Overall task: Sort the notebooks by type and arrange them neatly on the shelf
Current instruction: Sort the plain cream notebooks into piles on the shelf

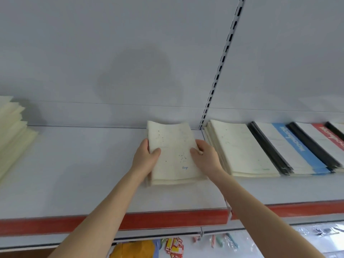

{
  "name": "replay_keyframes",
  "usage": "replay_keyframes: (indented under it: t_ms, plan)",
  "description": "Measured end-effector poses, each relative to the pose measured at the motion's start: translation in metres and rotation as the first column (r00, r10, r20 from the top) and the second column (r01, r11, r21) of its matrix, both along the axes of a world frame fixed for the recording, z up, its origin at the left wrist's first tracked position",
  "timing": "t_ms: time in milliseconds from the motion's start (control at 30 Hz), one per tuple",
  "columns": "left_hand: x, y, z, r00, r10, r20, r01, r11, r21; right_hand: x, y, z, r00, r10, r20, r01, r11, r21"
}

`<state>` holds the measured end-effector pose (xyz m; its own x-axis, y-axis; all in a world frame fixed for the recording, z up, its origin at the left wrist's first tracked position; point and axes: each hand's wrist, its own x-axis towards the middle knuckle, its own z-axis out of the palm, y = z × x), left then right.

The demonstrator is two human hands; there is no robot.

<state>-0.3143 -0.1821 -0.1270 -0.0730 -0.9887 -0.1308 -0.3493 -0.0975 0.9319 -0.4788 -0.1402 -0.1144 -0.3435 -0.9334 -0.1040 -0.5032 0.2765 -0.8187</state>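
Both hands are gripping a stack of cream notebooks [173, 155] that is resting on the shelf [74, 174]. The left hand [146, 158] is clamping the stack's 9 o'clock edge, with the thumb lying on the cover and the fingers curling round the side. The right hand [207, 158] is doing likewise at 3 o'clock, its fingers mostly hidden. A second cream stack [240, 146] is lying just beside, at 3 o'clock.
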Motion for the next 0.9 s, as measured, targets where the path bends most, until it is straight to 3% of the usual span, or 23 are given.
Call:
replay_keyframes:
  t_ms: [100, 333, 567, 700, 900]
  plan:
    - [-0.003, -0.004, -0.008, 0.985, 0.002, 0.173, 0.004, 0.999, -0.032, 0.001, 0.005, -0.005, 0.998, 0.035, -0.058, -0.031, 0.998, 0.062]
    - [-0.011, -0.006, -0.004, 0.998, 0.024, 0.064, -0.022, 1.0, -0.022, -0.009, 0.002, -0.012, 0.999, -0.033, 0.034, 0.032, 0.999, 0.028]
    - [-0.028, -0.011, -0.005, 0.995, -0.031, 0.099, 0.035, 0.999, -0.04, -0.02, -0.002, -0.006, 0.998, -0.035, -0.053, 0.038, 0.998, 0.058]
    - [-0.025, -0.002, -0.003, 0.937, -0.064, 0.343, 0.124, 0.98, -0.156, -0.021, -0.005, 0.0, 0.985, 0.067, -0.157, -0.054, 0.995, 0.086]
    - [0.029, 0.041, 0.021, 0.701, -0.002, 0.713, 0.317, 0.897, -0.309, -0.004, -0.027, 0.034, 0.835, 0.205, -0.51, -0.258, 0.966, -0.034]
